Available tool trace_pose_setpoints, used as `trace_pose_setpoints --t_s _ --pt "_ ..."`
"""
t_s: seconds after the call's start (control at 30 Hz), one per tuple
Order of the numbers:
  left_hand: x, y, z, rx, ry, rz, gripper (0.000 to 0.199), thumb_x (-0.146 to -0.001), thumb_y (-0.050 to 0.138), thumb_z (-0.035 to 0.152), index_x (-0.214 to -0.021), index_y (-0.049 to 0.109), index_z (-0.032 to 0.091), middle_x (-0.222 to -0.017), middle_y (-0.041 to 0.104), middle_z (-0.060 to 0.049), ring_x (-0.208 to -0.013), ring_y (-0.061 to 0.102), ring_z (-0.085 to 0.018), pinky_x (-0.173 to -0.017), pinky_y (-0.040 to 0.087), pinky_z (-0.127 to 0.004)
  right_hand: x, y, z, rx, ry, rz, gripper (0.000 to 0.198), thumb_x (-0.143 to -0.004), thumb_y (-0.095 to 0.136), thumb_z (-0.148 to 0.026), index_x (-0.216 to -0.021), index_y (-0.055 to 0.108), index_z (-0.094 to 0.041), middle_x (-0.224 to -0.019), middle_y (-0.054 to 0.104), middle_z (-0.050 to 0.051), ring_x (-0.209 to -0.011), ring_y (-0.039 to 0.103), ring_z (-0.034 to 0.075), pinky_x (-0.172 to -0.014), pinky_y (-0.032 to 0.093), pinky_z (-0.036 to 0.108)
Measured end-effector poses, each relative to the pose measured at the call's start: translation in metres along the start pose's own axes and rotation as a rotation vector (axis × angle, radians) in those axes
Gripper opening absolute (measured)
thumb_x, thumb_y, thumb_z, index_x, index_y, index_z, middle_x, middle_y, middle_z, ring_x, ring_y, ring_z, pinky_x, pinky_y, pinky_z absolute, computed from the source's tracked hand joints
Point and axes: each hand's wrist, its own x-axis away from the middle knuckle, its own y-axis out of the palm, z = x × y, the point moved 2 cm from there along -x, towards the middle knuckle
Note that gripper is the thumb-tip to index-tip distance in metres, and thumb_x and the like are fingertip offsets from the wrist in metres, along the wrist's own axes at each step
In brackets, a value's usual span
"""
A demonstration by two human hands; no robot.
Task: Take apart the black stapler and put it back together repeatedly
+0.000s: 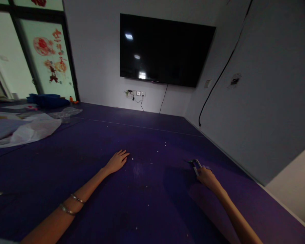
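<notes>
My left hand (117, 161) lies palm down on the dark purple surface (112, 200), fingers stretched out and holding nothing. Two bracelets (71, 205) circle that forearm. Just beyond its fingertips lies a small white scrap (132, 159). Over on the right, my right hand (205, 177) is closed around a small hand tool (196, 166) with two light grey arms and a dark, greenish end pointing left; its exact kind is too small to tell. Something pale and purplish shows beside the knuckles.
Crumpled clear plastic sheeting (35, 130) lies at the left, with dark blue cloth (48, 100) behind it. More white specks dot the surface. A television (165, 51) hangs on the far wall, and a black cable (220, 76) dangles down the right wall.
</notes>
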Motion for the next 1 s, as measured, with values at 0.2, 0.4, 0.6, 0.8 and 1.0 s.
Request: trace_pose_setpoints --t_s 0.2,0.4,0.6,0.8,1.0 --pt "-0.012 -0.018 0.028 0.092 0.0 0.144 0.032 -0.083 0.042 0.022 -0.104 0.064 0.015 -0.12 0.057 -0.011 -0.119 0.045 -0.023 -0.102 0.03 -0.039 0.002 -0.008 -0.013 -0.058 -0.081 0.071 0.023 -0.075 0.048 -0.018 -0.081 0.07 -0.015 -0.067 0.066 0.008 -0.064 0.062 0.019 -0.052 0.032 0.022" --pt "-0.041 -0.025 0.121 0.422 0.113 0.162 0.022 -0.08 0.047 0.02 -0.091 0.066 0.017 -0.097 0.068 -0.005 -0.094 0.058 -0.017 -0.09 0.04 -0.031 0.004 -0.019 -0.052 -0.143 -0.155 0.241 0.026 -0.076 0.047 -0.02 -0.085 0.072 -0.017 -0.076 0.07 0.009 -0.072 0.065 0.021 -0.052 0.033 0.021" --pt "-0.063 0.011 0.205 0.812 -0.029 -0.103 0.036 -0.084 0.042 0.037 -0.077 0.066 0.011 -0.073 0.067 -0.007 -0.062 0.059 -0.014 -0.056 0.045 -0.023 0.019 -0.023 -0.103 -0.221 -0.281 0.258 0.026 -0.079 0.046 -0.019 -0.081 0.071 -0.017 -0.077 0.07 0.008 -0.069 0.064 0.017 -0.053 0.034 0.019" --pt "-0.074 0.015 0.22 0.952 -0.196 -0.139 0.045 -0.08 0.041 0.05 -0.07 0.061 0.011 -0.056 0.059 -0.003 -0.042 0.05 -0.011 -0.04 0.035 -0.02 0.038 -0.014 -0.131 -0.095 -0.367 0.308 0.026 -0.082 0.042 -0.015 -0.09 0.067 -0.015 -0.086 0.065 0.009 -0.077 0.06 0.016 -0.066 0.039 0.021" --pt "-0.079 -0.001 0.211 0.718 -0.155 -0.124 0.04 -0.073 0.05 0.042 -0.045 0.052 0.014 -0.041 0.046 0.001 -0.046 0.05 -0.012 -0.043 0.031 -0.02 0.052 -0.004 -0.145 -0.007 -0.438 0.303 0.031 -0.083 0.039 -0.009 -0.105 0.06 -0.012 -0.097 0.06 0.014 -0.091 0.055 0.022 -0.08 0.041 0.03"
